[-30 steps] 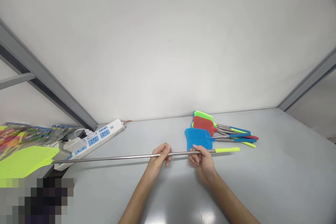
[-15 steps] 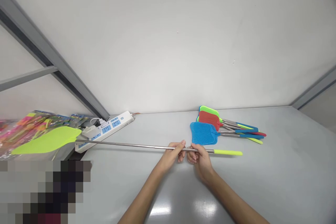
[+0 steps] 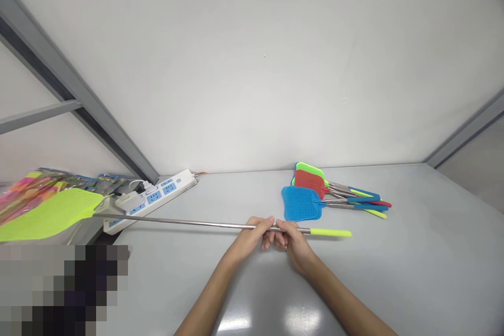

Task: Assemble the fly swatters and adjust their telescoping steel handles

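Observation:
Both hands grip the thin steel rod (image 3: 177, 222) of a long fly swatter held level above the grey table (image 3: 413, 262). My left hand (image 3: 252, 239) and my right hand (image 3: 293, 244) sit side by side on the rod, fingers almost touching. The swatter's lime-green head (image 3: 47, 213) reaches far to the left, past the table edge. Its lime handle tip (image 3: 329, 232) sticks out to the right of my right hand.
A small pile of short swatters with blue (image 3: 300, 203), red (image 3: 309, 181) and green heads lies at the back of the table. A white power strip (image 3: 151, 199) with plugs lies at the left by the wall. Colourful packets (image 3: 35, 191) are stacked far left.
My hands have slid together along the rod, from well apart to nearly touching. The green head has swung slightly, and the view has shifted a little.

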The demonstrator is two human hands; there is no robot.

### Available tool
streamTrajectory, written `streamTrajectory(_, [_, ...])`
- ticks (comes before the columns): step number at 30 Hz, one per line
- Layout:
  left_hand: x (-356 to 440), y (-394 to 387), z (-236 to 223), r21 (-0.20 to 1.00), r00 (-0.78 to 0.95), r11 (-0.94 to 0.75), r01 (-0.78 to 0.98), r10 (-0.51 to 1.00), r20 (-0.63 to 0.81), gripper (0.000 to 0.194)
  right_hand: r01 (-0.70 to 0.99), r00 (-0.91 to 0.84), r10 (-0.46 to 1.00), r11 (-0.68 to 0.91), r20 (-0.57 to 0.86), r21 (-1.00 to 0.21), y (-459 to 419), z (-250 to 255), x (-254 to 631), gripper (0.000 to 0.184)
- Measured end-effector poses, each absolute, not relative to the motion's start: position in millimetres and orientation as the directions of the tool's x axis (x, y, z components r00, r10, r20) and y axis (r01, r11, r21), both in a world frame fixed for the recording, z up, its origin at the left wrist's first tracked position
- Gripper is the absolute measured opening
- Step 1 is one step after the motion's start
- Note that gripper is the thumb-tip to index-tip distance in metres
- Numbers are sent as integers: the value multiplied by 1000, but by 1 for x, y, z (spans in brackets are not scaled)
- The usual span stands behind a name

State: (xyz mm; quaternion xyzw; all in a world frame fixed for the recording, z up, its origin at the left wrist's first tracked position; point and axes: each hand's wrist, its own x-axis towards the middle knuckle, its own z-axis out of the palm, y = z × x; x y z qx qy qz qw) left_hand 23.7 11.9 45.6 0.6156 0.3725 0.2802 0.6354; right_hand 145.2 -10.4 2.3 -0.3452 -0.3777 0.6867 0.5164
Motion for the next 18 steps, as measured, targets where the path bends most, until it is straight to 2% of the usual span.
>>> streamTrajectory(5, [21, 12, 51, 989, 562, 98, 114, 814, -146, 42, -405, -214, 976, -128, -42, -905, -6, 10, 156, 43])
streamTrajectory(12, [21, 12, 56, 972, 574, 214, 95, 786, -229, 38, -387, -226, 973, -134, -47, -913, -2, 19, 164, 40])
streamTrajectory(18, [11, 15, 60, 972, 549, 226, 70, 805, -227, 37, -390, -181, 983, -93, -22, -916, 1, 20, 175, 39])
